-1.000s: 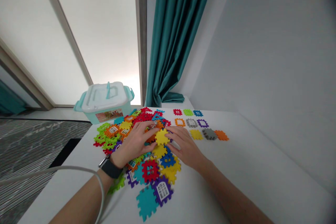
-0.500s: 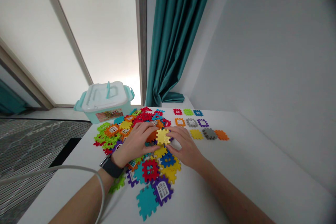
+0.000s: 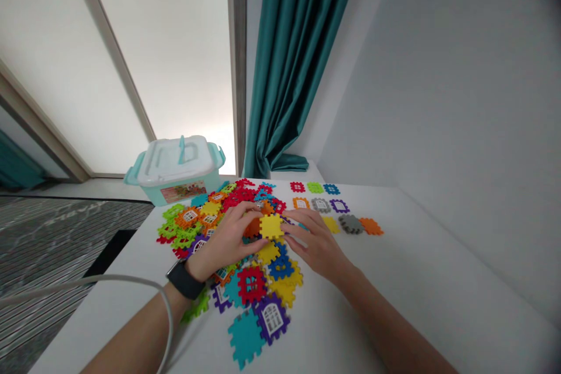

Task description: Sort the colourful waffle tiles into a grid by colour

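The person is holding a yellow piece (image 3: 270, 226) up between both hands, just above the middle of a big pile of pieces (image 3: 256, 280) that is lying on the white bench (image 3: 438, 280). The left hand (image 3: 228, 239) is pinching the yellow piece, with the thumb under it and the fingers curling over the top. The right hand (image 3: 316, 242) is reaching in from the other side. Its fingers are stretching out, a little spread, and the tips are touching the right edge of the piece. So the piece is sitting right between the two hands, as near to one as to the other. It is square with bumpy teeth all round, so no side is longer. Its flat face is tilting up toward the camera.

A black watch (image 3: 184, 279) is sitting on the left wrist, and a pale cable (image 3: 109, 283) is curving across that arm.

Past the right hand, to the far right of the pile, more pieces are lying in neat rows (image 3: 333, 205), apart from each other.

A mint box (image 3: 175, 169) is standing at the far left of the bench, just behind the pile. Its lid is closed, so what is inside is not showing. A teal curtain (image 3: 298, 58) is hanging behind the bench.
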{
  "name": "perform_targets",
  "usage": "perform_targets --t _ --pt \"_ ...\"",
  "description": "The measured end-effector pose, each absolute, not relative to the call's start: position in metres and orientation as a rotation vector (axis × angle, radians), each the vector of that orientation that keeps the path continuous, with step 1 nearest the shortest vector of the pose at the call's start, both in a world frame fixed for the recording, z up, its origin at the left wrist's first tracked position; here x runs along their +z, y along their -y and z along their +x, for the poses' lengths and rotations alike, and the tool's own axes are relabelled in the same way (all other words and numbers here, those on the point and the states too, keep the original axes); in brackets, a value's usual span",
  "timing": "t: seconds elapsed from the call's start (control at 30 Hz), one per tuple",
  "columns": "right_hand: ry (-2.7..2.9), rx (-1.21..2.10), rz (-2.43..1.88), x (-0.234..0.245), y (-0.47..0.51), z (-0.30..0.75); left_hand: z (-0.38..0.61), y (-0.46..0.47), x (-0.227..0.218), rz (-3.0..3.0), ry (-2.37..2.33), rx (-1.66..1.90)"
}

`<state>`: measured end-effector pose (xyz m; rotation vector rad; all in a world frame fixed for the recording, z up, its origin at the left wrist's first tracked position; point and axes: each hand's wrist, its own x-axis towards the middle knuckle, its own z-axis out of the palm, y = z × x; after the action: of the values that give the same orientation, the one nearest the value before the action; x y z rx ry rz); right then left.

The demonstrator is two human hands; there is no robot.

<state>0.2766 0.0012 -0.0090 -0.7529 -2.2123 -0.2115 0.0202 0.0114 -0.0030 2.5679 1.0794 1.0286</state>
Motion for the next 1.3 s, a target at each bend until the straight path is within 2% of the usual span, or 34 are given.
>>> perform_targets --t 0.17,0.3,0.6,1.3 --pt "2.2 -0.208 -0.707 -0.006 0.001 0.278 0.023 -0.006 0.003 2.462 -0.965 0.927" --pt "2.116 -0.005 -0.751 -0.008 0.005 0.269 0.025 -0.004 0.007 2.454 -0.948 0.862" --pt "1.871 0.46 -0.943 -0.011 0.008 0.253 0.034 -0.006 0.006 2.218 -0.884 1.05" --pt "1.869 0.544 -1.005 -0.018 0.007 0.254 0.037 -0.006 0.007 2.032 -0.935 1.069"
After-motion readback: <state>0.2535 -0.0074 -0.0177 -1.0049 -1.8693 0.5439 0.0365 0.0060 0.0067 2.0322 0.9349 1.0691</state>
